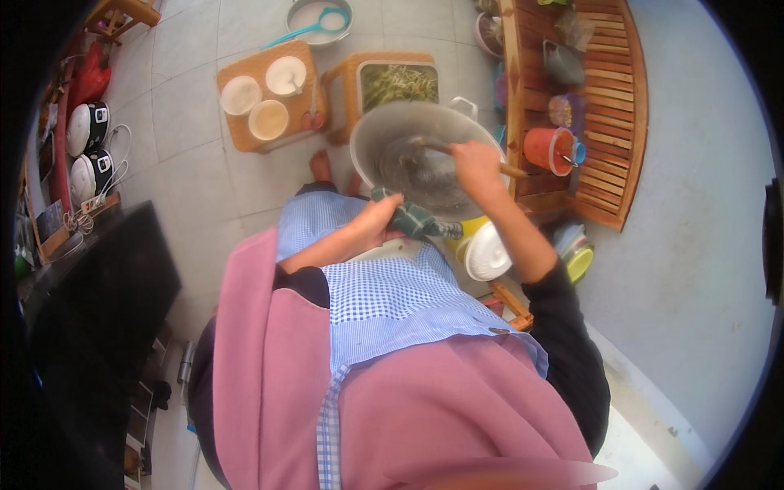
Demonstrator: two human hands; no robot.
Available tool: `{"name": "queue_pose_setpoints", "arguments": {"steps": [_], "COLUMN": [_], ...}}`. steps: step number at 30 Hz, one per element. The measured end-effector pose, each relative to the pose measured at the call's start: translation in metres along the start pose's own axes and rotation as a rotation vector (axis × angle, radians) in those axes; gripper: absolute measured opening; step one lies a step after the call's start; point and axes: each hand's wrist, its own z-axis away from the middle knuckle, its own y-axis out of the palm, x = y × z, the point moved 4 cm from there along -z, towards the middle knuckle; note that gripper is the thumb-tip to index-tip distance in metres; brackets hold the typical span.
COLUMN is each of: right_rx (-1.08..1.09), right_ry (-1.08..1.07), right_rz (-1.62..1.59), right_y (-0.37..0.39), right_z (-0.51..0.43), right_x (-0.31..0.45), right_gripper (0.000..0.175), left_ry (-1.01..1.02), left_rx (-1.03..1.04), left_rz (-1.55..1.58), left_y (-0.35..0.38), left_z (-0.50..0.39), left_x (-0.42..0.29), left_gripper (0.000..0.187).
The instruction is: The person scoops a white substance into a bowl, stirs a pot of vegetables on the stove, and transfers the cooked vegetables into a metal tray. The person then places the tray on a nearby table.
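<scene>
A large aluminium pot (383, 131) stands before me, with blurred, greyish contents at its bottom. My right hand (474, 166) grips the wooden handle (513, 171) of a stirring tool whose far end reaches into the pot; that end is blurred. At the near rim, my left hand (381, 219) holds a dark green checked cloth (416, 219) against the pot. Just beyond the pot, a rectangular tray of green shoots or sprouts (399, 84) rests on an orange-brown stool (348, 64).
A second stool (251, 142) carries three bowls, one with a spoon (295, 86), and red-handled scissors (313, 119). Behind it stands a metal pot with a blue ladle (306, 29). On my right are a slatted wooden bench (606, 122), a red bucket (545, 150) and a white lid (488, 252).
</scene>
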Motion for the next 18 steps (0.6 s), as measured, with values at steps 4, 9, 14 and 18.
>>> {"name": "queue_pose_setpoints", "arguments": {"steps": [4,9,14,18], "right_rx": [-0.273,-0.271,-0.071,-0.128], "right_ry": [0.162,0.258,0.148,0.132], "right_rz": [0.102,0.116,0.102,0.243], "right_y": [0.014,0.006,-0.001,0.024], "right_z": [-0.025,-0.054,-0.032,-0.019], "right_x": [0.022,-0.004,-0.026,-0.009], "right_gripper": [0.009,0.011,0.016,0.024], "left_ry": [0.0,-0.006,0.008,0.033], "left_rx": [0.03,0.021,0.009,0.019], "left_rz": [-0.004,0.004,0.003,-0.004], "left_y": [0.001,0.001,0.0,0.0], "left_z": [0.001,0.003,0.003,0.003], "left_x": [-0.002,-0.001,-0.003,-0.002], "left_gripper": [0.035,0.034,0.034,0.034]}}
